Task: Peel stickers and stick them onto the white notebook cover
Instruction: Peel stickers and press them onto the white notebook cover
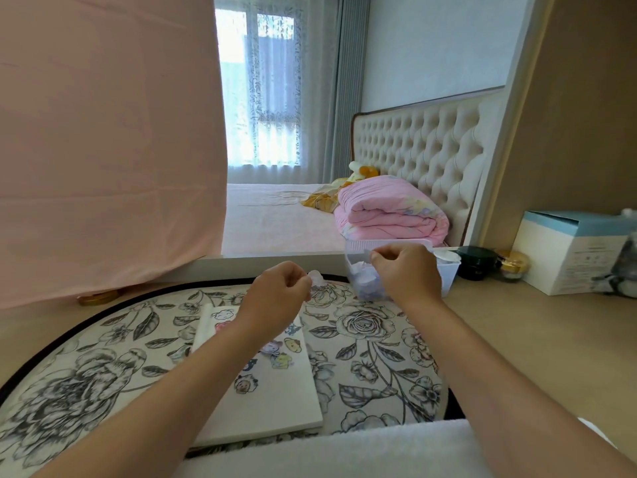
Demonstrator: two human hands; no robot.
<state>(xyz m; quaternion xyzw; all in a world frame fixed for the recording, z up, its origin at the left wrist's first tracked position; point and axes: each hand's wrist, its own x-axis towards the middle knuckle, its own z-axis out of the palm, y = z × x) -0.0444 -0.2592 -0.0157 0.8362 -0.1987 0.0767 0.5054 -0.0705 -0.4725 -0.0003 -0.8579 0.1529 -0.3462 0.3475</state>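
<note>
Sticker [315, 277], small and pale, is being pinched at the fingertips of the left hand [277, 291], above the far edge of the floral mat [362, 332]. It is hanging just beyond the white notebook [275, 401], which is lying flat on the mat, nearer the person.

The piece is looking thin and limp, so it may be curling onto itself or clinging to the fingers before reaching the cover. The left forearm is hiding part of the cover, so the sticker may be landing crooked or over the cartoon ones there.

Both hands are hovering with wrists raised and fingers curled. The right hand [408, 270] is pinching a tiny whitish scrap [368, 252], probably backing, over the white bin [448, 274] on the counter [517, 332], where it could be dropping outside.
</note>
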